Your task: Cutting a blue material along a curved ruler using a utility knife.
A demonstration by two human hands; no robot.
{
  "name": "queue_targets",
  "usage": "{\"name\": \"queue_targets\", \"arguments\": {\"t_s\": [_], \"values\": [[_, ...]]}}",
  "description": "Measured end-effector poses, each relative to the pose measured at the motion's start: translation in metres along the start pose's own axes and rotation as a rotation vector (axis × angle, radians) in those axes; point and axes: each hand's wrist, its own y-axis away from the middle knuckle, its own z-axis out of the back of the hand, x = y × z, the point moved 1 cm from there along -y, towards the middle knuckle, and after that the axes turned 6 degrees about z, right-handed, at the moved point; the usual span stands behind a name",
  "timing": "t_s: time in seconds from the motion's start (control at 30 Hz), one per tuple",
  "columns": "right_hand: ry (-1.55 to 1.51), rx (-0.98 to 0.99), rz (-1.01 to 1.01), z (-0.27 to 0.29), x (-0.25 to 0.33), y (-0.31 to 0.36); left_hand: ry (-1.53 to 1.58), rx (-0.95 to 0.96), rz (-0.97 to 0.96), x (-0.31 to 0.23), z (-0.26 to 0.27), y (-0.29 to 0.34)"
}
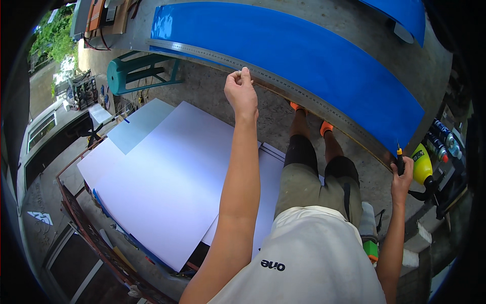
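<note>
Ruler (283, 83), long and steel, runs from eleven o'clock down to four o'clock along the near edge of a blue sheet (304, 55). Left hand (242, 93), fingers curled shut, presses on the ruler near twelve. Right hand (401, 177), at three o'clock, is closed around a knife (399, 159), blade at the sheet's end. White boards (167, 177) lie at eight.

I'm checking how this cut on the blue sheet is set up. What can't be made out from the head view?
- Blade tip of the knife in the right hand: too small, at the blue sheet edge.
- What the left hand pinches by the metal ruler: hidden by its fingers.
- Second blue sheet: cut off by the top rim.
</note>
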Motion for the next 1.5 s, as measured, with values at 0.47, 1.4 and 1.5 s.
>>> {"name": "queue_targets", "arguments": {"t_s": [0.47,1.4,1.5], "values": [[0.039,0.026,-0.042,0.001,0.010,-0.004,-0.347,-0.022,-0.178,-0.024,-0.001,-0.017],[0.102,0.060,-0.051,0.017,0.025,-0.017,0.414,0.327,0.042,-0.029,-0.013,-0.011],[0.086,0.052,-0.055,0.011,0.032,-0.023,0.360,0.249,0.065,-0.014,-0.023,0.001]]}}
